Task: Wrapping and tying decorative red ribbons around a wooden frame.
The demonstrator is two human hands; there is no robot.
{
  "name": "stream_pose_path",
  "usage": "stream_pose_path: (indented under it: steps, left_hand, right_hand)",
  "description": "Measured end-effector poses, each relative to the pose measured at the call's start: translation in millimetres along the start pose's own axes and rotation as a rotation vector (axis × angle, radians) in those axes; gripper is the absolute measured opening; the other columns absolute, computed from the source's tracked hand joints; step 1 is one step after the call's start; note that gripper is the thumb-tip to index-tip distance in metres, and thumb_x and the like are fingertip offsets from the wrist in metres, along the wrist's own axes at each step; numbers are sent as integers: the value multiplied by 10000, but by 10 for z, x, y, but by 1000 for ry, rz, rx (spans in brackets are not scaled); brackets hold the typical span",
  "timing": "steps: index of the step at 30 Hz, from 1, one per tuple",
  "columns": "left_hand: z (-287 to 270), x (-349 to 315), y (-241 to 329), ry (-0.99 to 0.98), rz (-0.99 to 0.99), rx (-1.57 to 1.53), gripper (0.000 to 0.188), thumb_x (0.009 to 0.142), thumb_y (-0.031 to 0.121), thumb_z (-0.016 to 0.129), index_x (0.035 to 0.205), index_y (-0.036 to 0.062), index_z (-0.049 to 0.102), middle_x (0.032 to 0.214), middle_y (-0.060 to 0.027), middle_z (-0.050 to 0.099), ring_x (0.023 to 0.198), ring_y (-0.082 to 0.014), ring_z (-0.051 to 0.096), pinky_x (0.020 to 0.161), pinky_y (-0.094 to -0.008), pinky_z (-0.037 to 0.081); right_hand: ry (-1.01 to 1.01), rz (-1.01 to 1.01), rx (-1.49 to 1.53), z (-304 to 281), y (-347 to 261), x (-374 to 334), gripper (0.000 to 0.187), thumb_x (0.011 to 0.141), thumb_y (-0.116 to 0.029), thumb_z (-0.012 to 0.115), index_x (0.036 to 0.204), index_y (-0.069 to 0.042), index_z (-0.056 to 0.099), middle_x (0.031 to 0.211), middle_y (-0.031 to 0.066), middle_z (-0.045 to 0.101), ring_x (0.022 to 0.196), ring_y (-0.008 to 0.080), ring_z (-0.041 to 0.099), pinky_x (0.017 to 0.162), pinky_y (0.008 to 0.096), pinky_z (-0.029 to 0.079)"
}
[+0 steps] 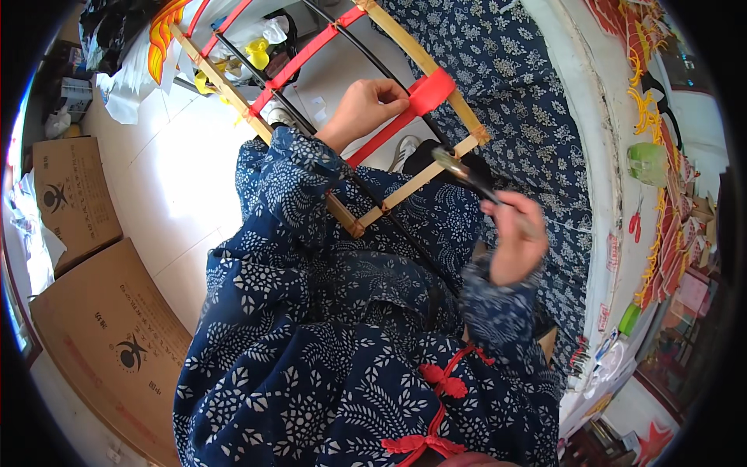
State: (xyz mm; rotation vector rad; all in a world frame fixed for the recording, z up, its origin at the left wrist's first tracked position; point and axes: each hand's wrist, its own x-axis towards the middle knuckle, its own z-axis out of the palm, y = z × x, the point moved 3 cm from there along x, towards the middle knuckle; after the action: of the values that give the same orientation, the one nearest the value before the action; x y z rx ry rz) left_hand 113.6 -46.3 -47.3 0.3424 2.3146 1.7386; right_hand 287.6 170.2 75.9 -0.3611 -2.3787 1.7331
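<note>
A light wooden frame [408,184] with black rods [373,56] running along it and red strips [305,54] across it lies tilted over my lap. My left hand [366,113] reaches over the frame, thumb and forefinger pinched on the loose, folded end of a red strip [430,92] at the right side rail. In my right hand [517,237] is a brush [471,177] with a dark handle, its pale greenish tip pointing toward the frame's near right corner. The right hand and the brush are slightly blurred. The brush tip appears apart from the red strip.
Two cardboard boxes [109,342] stand at the left on the tiled floor. To the right, a table [576,47] hung with blue patterned cloth carries a green jar [647,163], red scissors [636,226] and red-and-yellow fringed pieces [673,226]. White and yellow scraps [257,50] lie beyond the frame.
</note>
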Motion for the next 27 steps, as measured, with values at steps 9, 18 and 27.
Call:
stream_pose_path:
  steps: [9, 18, 27]
  left_hand:
    - [17, 31, -2, -1, -1, -41, 175, 829, 159, 690, 875, -10, 688, 750, -35, 674, 696, -81, 585, 653, -263, 476]
    - [-19, 34, -15, -13, -4, -50, 176, 832, 169, 687, 871, -2, 692, 748, -32, 674, 693, -82, 584, 648, -262, 473]
    - [-3, 45, -13, -19, -14, -42, 188, 836, 184, 688, 873, 0, 690, 749, -31, 675, 694, -81, 586, 652, -260, 473]
  right_hand:
    - [-132, -436, -355, 694, 157, 338, 135, 871, -35, 645, 1004, -13, 647, 907, 96, 646, 779, 167, 630, 699, 271, 488]
    - [-97, -453, -323, 766, 182, 421, 130, 863, -38, 654, 992, -21, 650, 914, 104, 650, 802, 199, 636, 712, 282, 493]
    - [-143, -414, -260, 640, 82, 192, 99, 872, -32, 621, 962, 3, 638, 878, 104, 650, 786, 179, 630, 678, 288, 490]
